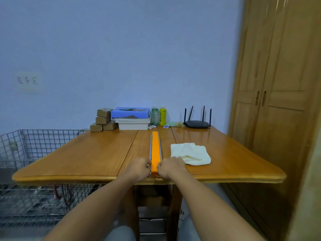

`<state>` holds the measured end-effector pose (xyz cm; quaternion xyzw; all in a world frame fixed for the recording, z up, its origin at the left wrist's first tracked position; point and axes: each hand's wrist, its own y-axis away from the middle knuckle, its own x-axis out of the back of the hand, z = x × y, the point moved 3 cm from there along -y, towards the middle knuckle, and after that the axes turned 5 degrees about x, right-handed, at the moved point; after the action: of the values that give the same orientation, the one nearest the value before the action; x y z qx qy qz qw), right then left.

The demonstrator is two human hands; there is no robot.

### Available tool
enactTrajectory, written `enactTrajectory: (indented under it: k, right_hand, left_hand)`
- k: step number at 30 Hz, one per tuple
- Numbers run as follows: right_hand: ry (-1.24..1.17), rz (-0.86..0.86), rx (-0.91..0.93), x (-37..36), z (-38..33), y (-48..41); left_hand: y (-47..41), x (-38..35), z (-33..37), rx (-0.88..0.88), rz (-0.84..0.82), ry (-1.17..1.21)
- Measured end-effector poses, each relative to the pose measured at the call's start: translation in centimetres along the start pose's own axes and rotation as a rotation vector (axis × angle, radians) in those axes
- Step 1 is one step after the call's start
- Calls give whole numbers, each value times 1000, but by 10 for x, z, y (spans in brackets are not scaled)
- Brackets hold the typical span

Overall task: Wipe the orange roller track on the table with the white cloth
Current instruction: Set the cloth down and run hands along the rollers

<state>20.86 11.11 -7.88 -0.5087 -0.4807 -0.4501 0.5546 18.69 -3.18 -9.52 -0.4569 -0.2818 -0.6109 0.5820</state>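
Note:
A long orange roller track [155,148] with grey metal side rails lies lengthwise down the middle of the wooden table [86,153], its near end at the front edge. My left hand [139,168] grips the near end from the left side. My right hand [171,166] grips the same end from the right side. A folded white cloth [191,153] lies flat on the table just right of the track, touching nothing but the tabletop; the back of my right hand hides its near left corner.
Along the back edge stand small cardboard boxes [103,120], a blue box on white trays [132,118], two bottles [159,115] and a black router [197,123]. A wire cage [26,150] stands left of the table. A wooden wardrobe [271,101] rises at the right.

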Motion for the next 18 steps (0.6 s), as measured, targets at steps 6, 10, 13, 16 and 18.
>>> enactTrajectory:
  k: [6,10,13,16,18]
  right_hand:
    - [17,0,-1,3,-4,21]
    - [18,15,-12,2,-5,36]
    - [7,-3,2,1,-6,44]
    - [-1,-43,22,-1,-5,50]
    - [2,-65,25,-2,-4,53]
  left_hand:
    - [13,0,3,-6,-10,-15]
    - [23,0,4,-14,-5,-9]
    - [31,1,4,-16,-7,-4]
    - [38,1,4,-27,-13,10]
    - [41,1,5,-34,-13,21]
